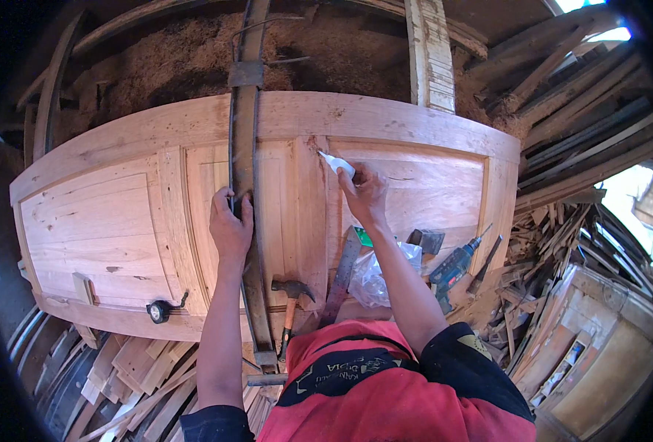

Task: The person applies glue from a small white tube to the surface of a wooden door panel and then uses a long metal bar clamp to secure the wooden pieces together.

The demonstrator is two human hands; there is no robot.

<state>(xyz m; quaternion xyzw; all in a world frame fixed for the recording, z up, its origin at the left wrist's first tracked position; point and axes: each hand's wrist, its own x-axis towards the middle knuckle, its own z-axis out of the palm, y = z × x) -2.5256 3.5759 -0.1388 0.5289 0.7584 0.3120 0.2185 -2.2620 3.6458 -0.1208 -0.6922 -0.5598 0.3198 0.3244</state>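
Note:
A wooden door (113, 158) with recessed panels lies flat before me, crossed by a long metal bar clamp (244, 140). My left hand (230, 230) is at the bar, its thumb on the metal and its fingers curled by the left edge. My right hand (367, 193) is closed round a small white squeeze bottle (337, 163). The bottle is tilted, and its narrow tip points at a reddish-brown stained spot on the upright door member (312, 177) beside the right panel. Whether the tip touches the wood I cannot tell.
On the door's near side lie a hammer (290, 298), a tape measure (159, 311), a metal ruler (339, 276), a clear plastic bag (376, 276), a cordless drill (455, 267) and a chisel (485, 265). Wood shavings (171, 62) cover the far ground; scrap timber (138, 368) is piled around.

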